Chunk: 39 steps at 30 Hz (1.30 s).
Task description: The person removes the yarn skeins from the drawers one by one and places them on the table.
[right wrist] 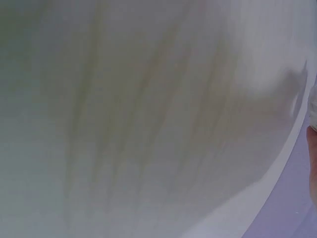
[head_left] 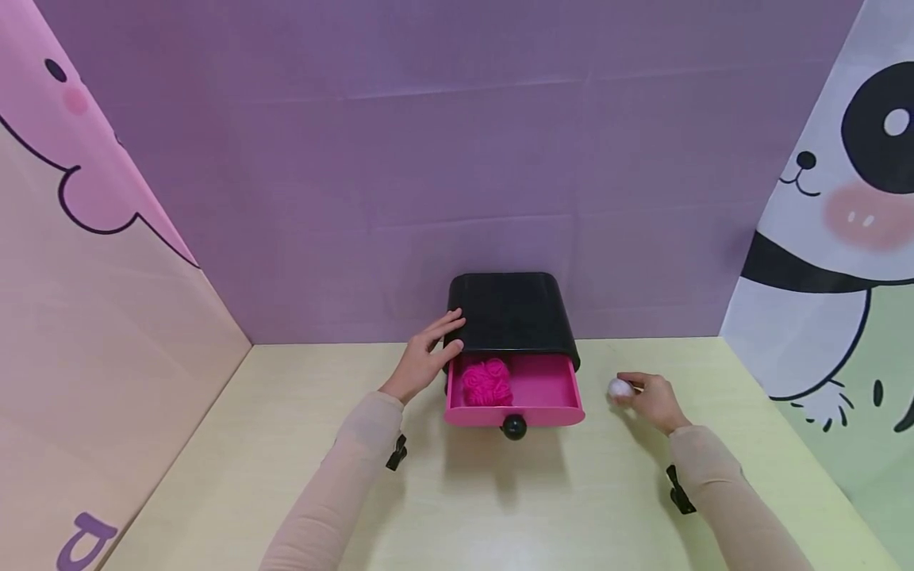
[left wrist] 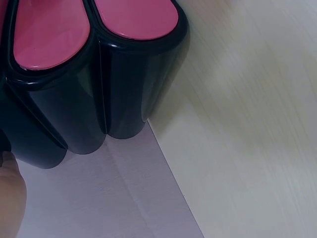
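A black drawer unit (head_left: 510,313) stands against the back wall with its pink top drawer (head_left: 543,381) pulled out. Inside that drawer, on the left, lies a bright pink ball of yarn (head_left: 488,382). My left hand (head_left: 421,357) rests on the unit's upper left edge, fingers extended over the top and the thumb near the front corner. To the right of the drawer, my right hand (head_left: 651,399) pinches a small white ball (head_left: 620,388) between fingers and thumb, over the table. The right wrist view catches only a sliver of the white ball (right wrist: 313,106) at its edge.
A round black knob (head_left: 514,427) sticks out from the drawer front. Lower pink drawer fronts (left wrist: 141,17) show in the left wrist view. The pale wooden table (head_left: 500,523) is bounded by a purple back wall (head_left: 400,174) and printed side panels.
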{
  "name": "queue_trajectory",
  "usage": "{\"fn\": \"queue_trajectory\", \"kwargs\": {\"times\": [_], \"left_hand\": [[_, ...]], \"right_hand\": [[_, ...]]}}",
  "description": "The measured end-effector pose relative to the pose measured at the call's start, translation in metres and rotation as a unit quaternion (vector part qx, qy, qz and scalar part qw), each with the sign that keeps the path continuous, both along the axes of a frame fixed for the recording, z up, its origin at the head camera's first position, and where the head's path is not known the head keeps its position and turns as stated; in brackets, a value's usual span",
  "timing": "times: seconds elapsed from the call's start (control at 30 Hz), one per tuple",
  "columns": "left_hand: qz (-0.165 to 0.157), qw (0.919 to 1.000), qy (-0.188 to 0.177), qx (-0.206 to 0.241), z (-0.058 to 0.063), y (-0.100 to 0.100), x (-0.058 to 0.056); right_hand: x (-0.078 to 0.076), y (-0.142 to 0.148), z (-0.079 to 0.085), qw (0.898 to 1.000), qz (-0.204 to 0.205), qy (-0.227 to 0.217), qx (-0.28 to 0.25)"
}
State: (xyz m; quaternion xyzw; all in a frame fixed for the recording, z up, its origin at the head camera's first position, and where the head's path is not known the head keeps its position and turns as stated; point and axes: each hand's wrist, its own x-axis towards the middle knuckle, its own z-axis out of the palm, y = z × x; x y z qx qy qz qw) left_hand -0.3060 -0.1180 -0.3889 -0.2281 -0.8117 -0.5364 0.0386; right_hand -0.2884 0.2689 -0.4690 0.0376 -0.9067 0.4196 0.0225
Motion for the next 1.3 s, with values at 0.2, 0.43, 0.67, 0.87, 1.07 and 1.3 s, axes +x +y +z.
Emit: {"fn": "queue_trajectory", "kwargs": {"times": [0.2, 0.43, 0.67, 0.87, 1.07, 1.3], "left_hand": [[0.007, 1.0000, 0.001, -0.004, 0.002, 0.000, 0.002], [0.004, 1.0000, 0.005, 0.001, 0.002, 0.001, 0.003], [0.006, 1.0000, 0.002, -0.003, 0.003, 0.001, 0.004], [0.012, 0.9999, 0.001, -0.006, 0.002, 0.001, 0.004], [0.003, 1.0000, 0.003, 0.004, 0.002, 0.001, 0.004], [-0.005, 1.0000, 0.000, 0.008, 0.009, 0.001, 0.010]], "right_hand": [[0.004, 0.000, 0.001, 1.000, 0.011, -0.005, -0.001], [-0.001, 0.011, -0.009, 0.998, 0.043, 0.020, -0.039], [0.003, 0.007, -0.006, 1.000, 0.023, -0.002, -0.007], [0.004, 0.005, -0.003, 1.000, 0.016, -0.013, 0.006], [0.002, 0.007, -0.006, 1.000, 0.017, -0.021, 0.001], [0.001, 0.010, -0.003, 0.999, 0.026, -0.035, 0.000]]}}
